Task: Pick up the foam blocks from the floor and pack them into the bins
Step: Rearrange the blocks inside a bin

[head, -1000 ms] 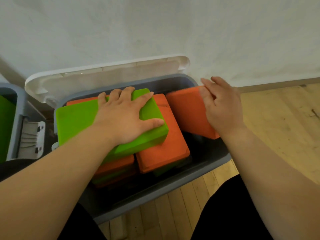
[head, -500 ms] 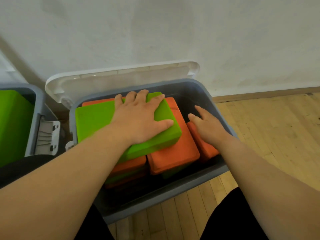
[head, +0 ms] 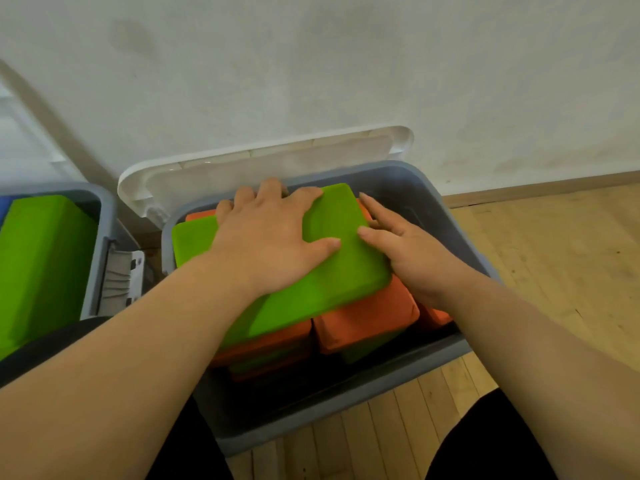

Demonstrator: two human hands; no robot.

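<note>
The left hand (head: pixel 273 237) lies flat with fingers spread, pressing on the green foam block (head: pixel 332 285), which rests atop the orange blocks (head: pixel 367 317) inside the grey bin (head: pixel 346 420). The right hand (head: pixel 408 258) is also released, its straight fingers touching that block's right edge and its thumb on top.

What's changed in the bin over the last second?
The right hand pushed its orange block down into the right side of the bin and let go. It then moved left to touch the right edge of the green block. The left hand stayed flat on the green block, which kept its place on top.
</note>
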